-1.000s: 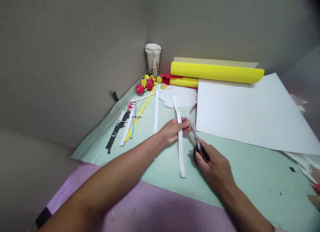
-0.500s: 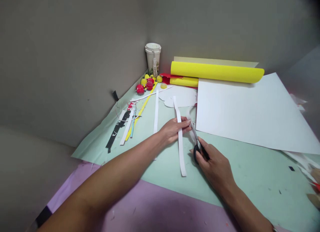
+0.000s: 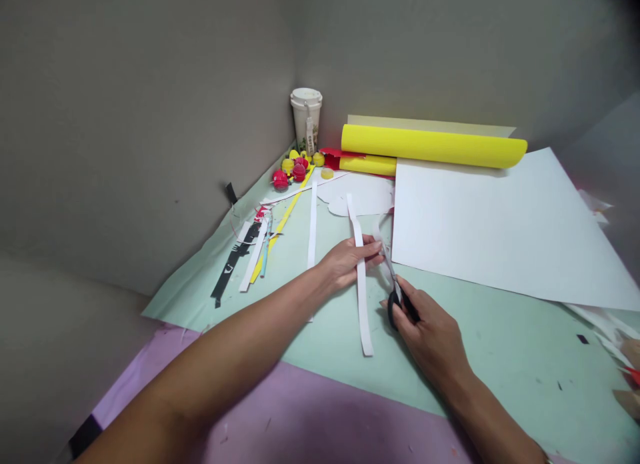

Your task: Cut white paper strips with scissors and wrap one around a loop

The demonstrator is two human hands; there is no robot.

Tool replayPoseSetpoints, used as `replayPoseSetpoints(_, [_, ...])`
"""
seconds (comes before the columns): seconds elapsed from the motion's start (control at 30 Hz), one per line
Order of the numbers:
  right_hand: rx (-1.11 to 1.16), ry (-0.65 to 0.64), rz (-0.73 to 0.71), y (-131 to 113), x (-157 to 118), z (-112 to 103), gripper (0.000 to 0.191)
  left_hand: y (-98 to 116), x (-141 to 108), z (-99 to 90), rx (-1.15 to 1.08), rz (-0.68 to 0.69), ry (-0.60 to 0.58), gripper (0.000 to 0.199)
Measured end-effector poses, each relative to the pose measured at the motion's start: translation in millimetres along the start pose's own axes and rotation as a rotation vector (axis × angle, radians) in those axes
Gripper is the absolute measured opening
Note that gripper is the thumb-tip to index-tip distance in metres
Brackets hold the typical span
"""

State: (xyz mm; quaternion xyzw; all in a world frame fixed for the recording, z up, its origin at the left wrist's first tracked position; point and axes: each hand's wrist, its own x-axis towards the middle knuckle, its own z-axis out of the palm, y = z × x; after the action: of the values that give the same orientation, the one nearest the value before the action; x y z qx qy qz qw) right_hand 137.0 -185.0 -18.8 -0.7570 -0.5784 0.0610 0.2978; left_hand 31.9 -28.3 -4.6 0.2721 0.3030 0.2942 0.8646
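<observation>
My left hand point(image 3: 350, 261) pinches a long white paper strip point(image 3: 365, 314) that lies across its fingers and hangs toward the front. Black-handled scissors point(image 3: 395, 301) are gripped in my right hand point(image 3: 430, 331), blades pointing up toward my left fingertips. Between the blades and those fingertips a thin curled whitish strip point(image 3: 377, 229) shows, partly blurred. Another white strip point(image 3: 313, 224) lies flat to the left of my left hand.
Red and yellow balls point(image 3: 299, 172) sit by a lidded cup point(image 3: 306, 117) in the corner. Rolled yellow sheets point(image 3: 433, 144) and a large white sheet point(image 3: 500, 231) lie behind and right. Black scraps point(image 3: 235, 261) and a yellow strip point(image 3: 285, 217) are on the left.
</observation>
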Motion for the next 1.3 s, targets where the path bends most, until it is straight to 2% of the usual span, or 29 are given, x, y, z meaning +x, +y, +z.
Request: replayPoseSetpoints(1.3, [-0.007, -0.030, -0.024, 5.2, -1.4, 0.2, 0.048, 2.0, -0.5, -0.2, 0.032, -0.011, -0.018, 0.006])
